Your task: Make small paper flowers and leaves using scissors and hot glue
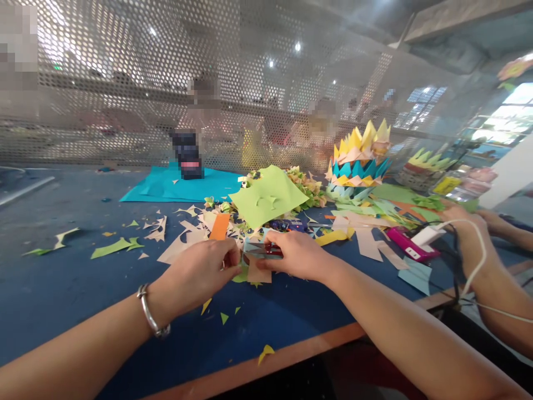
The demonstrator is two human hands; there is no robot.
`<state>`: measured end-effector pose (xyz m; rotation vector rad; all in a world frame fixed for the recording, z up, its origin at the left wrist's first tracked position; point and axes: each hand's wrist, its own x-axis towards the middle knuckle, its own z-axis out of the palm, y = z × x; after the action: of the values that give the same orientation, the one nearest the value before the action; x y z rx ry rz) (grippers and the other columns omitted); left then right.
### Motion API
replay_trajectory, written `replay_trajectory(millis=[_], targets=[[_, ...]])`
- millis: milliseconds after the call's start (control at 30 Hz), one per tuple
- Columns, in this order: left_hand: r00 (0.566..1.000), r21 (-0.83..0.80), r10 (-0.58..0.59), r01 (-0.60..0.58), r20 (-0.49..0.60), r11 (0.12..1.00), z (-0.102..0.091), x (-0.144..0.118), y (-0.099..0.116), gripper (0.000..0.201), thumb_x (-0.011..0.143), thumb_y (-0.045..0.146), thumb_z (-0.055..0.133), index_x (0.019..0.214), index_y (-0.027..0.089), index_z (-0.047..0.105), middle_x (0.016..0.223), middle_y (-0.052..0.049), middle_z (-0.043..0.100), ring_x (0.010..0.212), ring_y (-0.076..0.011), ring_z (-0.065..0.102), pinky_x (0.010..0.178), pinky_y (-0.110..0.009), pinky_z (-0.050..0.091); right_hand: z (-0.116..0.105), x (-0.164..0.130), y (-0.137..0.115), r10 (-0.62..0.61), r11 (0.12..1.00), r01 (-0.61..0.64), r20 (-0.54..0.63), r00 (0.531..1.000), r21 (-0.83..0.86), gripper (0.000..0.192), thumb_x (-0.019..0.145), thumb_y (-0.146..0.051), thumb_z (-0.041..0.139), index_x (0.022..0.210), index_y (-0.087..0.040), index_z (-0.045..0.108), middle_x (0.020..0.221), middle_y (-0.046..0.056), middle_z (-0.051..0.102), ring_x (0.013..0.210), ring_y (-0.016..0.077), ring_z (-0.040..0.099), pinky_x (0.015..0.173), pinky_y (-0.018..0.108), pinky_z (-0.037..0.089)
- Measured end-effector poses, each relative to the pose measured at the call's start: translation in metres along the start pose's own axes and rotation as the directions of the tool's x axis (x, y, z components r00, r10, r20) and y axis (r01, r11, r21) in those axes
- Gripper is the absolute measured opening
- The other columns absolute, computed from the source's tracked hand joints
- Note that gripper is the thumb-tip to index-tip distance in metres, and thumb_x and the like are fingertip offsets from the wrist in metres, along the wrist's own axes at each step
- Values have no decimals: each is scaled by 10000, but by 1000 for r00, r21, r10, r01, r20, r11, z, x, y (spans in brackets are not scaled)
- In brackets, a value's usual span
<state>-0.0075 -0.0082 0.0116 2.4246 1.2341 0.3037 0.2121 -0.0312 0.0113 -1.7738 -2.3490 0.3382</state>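
My right hand [297, 254] is closed around a pair of scissors [272, 251] with reddish handles, and the blades point left. My left hand [208, 264], with a silver bangle on its wrist, is curled in a pinch just left of the blades; what its fingers hold is hidden. Below the scissors lies a peach paper piece [260, 274], with green scraps beside it. An orange paper strip [220, 225] sits just beyond my left hand. Behind both hands, a light green sheet [270, 200] with cut-outs rests on a heap of paper scraps.
Teal sheets [179, 186] lie at the back, before a perforated screen [137, 100]. Stacked zigzag paper pieces [360, 161] stand at the back right. A magenta power strip [410, 244] with a white plug and cable is near another person's arm [478, 250]. Scraps litter the blue table [54, 289].
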Motion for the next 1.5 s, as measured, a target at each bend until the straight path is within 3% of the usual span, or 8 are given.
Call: replay_trajectory(millis=[300,467,567,700,1000,1133,1333,1500], targets=[[972,-397,-44,-53,-230,916,-21,6,-29,242,784,333,657,939,223,508,713,35,542,624,-150,527,574,-288,425,-2,3,3,2,1000,-2,-8,1000,2,273,904,-471,665,928,-209,591,683,-4,613,590,157,537,533,253,237],[969,-771,-214,42,-123,636,-19,9,-20,393,764,348,701,1114,188,622,945,-53,670,853,-196,634,663,-298,509,2,1,-1,-2,1000,1,-39,999,-22,214,925,-400,650,974,-199,597,771,29,682,662,183,613,542,252,258],[953,-893,-295,195,74,405,-12,8,-10,356,768,323,700,1088,174,657,925,-57,693,730,-161,625,585,-270,477,7,-2,-4,-22,1000,20,-82,996,-24,226,926,-414,645,991,-199,618,886,54,719,739,209,655,566,262,295],[941,-952,-324,180,94,247,-5,8,-5,412,765,224,696,1170,197,626,932,-28,686,707,-131,613,590,-251,466,12,-5,-8,-67,996,61,-102,993,-59,197,923,-390,638,945,-195,624,863,41,700,702,200,648,547,277,295],[939,-935,-333,191,86,298,-10,5,0,205,789,307,644,966,204,653,887,-48,695,766,-189,667,688,-321,517,14,-10,-10,-236,938,150,-259,936,-313,195,898,-360,706,940,-183,637,863,64,694,817,263,697,563,322,454],[958,-929,-286,135,33,346,-4,5,-3,208,768,390,689,819,193,647,760,-22,649,656,-156,602,605,-284,467,14,-13,-13,-384,909,268,-389,837,-320,208,925,-313,678,1064,-166,632,897,84,706,802,262,699,607,354,529],[971,-904,-237,88,-15,419,6,9,-5,302,752,458,738,858,189,651,777,-18,675,717,-163,612,673,-297,495,17,-16,-18,-535,844,464,-484,693,-270,246,993,-231,587,1232,-180,563,983,89,739,871,228,714,738,361,587],[971,-889,-237,85,-27,451,6,11,1,266,742,424,729,861,202,644,759,2,663,725,-168,632,674,-301,525,14,-11,-18,-551,825,525,-504,665,-210,128,994,-158,546,1059,-192,651,864,69,727,727,184,684,661,311,576]])
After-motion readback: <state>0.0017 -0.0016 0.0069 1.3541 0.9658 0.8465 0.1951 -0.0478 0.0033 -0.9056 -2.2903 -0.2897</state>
